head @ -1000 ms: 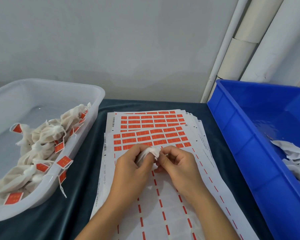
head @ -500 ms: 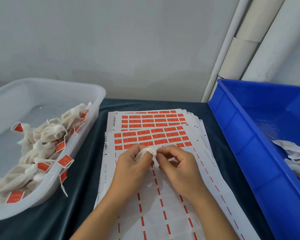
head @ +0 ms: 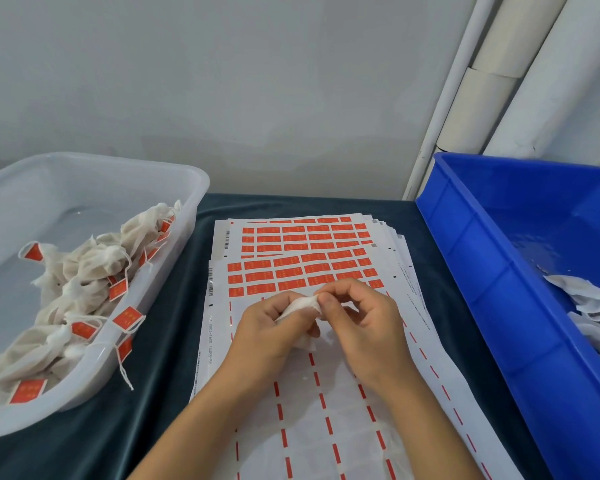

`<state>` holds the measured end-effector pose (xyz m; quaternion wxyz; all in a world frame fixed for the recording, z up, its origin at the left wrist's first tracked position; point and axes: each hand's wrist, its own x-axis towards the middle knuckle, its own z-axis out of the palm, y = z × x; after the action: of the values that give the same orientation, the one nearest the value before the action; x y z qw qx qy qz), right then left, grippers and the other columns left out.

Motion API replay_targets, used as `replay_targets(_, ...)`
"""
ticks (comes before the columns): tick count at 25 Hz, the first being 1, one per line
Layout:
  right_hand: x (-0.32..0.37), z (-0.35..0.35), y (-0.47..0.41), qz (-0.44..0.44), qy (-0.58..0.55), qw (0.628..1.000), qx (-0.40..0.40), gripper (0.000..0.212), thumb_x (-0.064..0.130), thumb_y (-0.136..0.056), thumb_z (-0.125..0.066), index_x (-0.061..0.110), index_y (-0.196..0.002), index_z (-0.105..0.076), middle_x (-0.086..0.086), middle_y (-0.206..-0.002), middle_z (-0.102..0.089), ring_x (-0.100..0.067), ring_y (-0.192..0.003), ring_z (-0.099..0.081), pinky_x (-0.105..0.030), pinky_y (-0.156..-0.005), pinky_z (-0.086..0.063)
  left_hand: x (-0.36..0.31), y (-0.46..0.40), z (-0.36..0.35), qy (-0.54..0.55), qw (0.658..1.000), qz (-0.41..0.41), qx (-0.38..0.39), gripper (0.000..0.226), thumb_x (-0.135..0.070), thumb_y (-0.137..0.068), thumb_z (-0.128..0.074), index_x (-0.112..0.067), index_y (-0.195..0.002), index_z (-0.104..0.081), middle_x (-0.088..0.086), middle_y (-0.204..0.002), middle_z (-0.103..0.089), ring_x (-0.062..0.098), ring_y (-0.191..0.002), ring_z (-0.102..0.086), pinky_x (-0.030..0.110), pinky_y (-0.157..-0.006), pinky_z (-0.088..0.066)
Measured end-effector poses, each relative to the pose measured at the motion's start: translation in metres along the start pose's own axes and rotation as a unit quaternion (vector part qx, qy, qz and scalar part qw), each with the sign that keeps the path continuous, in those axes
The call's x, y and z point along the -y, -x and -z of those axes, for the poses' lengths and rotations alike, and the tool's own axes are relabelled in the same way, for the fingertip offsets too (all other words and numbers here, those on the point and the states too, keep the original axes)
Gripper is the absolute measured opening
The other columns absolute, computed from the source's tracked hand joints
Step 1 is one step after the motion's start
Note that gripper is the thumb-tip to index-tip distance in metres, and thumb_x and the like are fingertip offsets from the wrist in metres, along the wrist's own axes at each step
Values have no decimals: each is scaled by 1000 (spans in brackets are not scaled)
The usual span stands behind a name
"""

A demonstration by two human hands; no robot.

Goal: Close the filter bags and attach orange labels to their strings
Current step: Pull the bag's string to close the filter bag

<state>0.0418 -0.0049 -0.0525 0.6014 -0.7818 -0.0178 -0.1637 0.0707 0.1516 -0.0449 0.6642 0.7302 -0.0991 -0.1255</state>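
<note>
The filter bag sits at the centre of the frame, a small white pouch of thin, soft cloth, bunched up between both hands just above the sheets. The left hand curls round its body, and the right hand pinches its gathered neck between thumb and fingertips, so the two hands are together on the one bag. It looks very light and limp, something that crumples rather than breaks; I judge the neck to be the place to take hold, since that is where it closes, with the body only cradled. I cannot make out its string from here.

Directly beneath lies the label sheet, with three rows of orange labels left at its upper end and bare backing with red dashes below. A further stack of sheets fans out behind it; I cannot count them.

In the left of the frame a clear tub holds a heap of finished bags; roughly ten orange tags show, though the bags themselves overlap too much to count. At the right edge, a blue crate holds a few flat, unlabelled bags, partly cut off. One tub, one crate, on a dark cloth tabletop.
</note>
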Motion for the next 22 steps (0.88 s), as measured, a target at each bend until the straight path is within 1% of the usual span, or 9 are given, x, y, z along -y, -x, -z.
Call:
replay_targets(3, 3, -4, 1, 11, -5, 1000, -11, 7, 29, -98, -69, 36, -98, -69, 19, -94, -72, -10, -95, -71, -17, -78, -57, -1, 1, 3, 3, 1000, -1, 18, 26, -35, -102, -63, -29, -81, -76, 1, -81, -75, 11, -77, -70, 23, -77, -60)
replay_targets(5, 4, -4, 3, 38, 18, 999, -27, 6, 28, -98, -69, 33, -99, -66, 18, -95, -70, -11, -97, -69, -16, -79, -57, -2, 2, 3, -11, 1000, 0, 22, 32, -40, -103, -61, -30, -76, -75, 0, -79, -74, 10, -75, -69, 24, -76, -58)
replay_targets(8, 3, -3, 4, 87, 72, 993, -34, 7, 32, -97, -67, 27, -101, -68, 20, -98, -69, -8, -100, -68, -14, -83, -55, -3, 2, 1, -16, 1000, 5, 6, 34, -44, -102, -60, -32, -73, -74, -1, -78, -74, 10, -74, -68, 26, -77, -55)
replay_targets(10, 0, -5, 4, 119, 101, 987, -23, 8, 26, -97, -65, 24, -103, -69, 18, -105, -69, -8, -104, -67, -15, -85, -55, -2, 1, 1, -10, 1000, 11, -9, 35, -45, -103, -58, -32, -73, -74, 0, -80, -74, 15, -78, -71, 31, -81, -58)
replay_targets(12, -1, -6, 6, 129, 109, 986, -8, 12, 22, -95, -67, 26, -106, -68, 18, -109, -68, -11, -106, -66, -16, -85, -55, -2, 0, 1, 4, 1000, 19, -13, 35, -45, -103, -57, -30, -78, -77, 3, -83, -77, 21, -85, -75, 37, -87, -62)
replay_targets(17, -1, -7, 9, 123, 134, 983, 3, 22, 35, -92, -72, 39, -112, -63, 23, -114, -65, -10, -106, -64, -16, -85, -55, 0, -1, 5, 11, 999, 32, -12, 34, -37, -104, -56, -24, -80, -77, 9, -85, -77, 27, -87, -76, 44, -91, -63)
replay_targets(18, -1, -6, 7, 132, 143, 981, 1, 21, 35, -93, -72, 37, -112, -64, 22, -114, -65, -10, -107, -64, -17, -87, -55, -1, -2, 6, 10, 999, 33, -12, 34, -35, -104, -56, -23, -79, -76, 9, -84, -76, 28, -87, -75, 44, -91, -63)
replay_targets(20, -2, -5, 5, 157, 169, 973, -5, 19, 31, -94, -74, 28, -112, -69, 16, -115, -67, -8, -109, -63, -18, -91, -54, 0, -2, 8, 9, 999, 40, -16, 37, -33, -103, -56, -23, -73, -75, 7, -82, -76, 26, -85, -74, 41, -89, -62)
replay_targets(22, -4, -4, 4, 186, 206, 960, -39, 20, 26, -92, -79, 20, -110, -75, 9, -116, -68, -8, -112, -61, -17, -99, -49, 0, -2, 7, 3, 999, 47, -22, 38, -37, -103, -57, -25, -72, -75, 3, -82, -76, 25, -86, -74, 39, -89, -61)
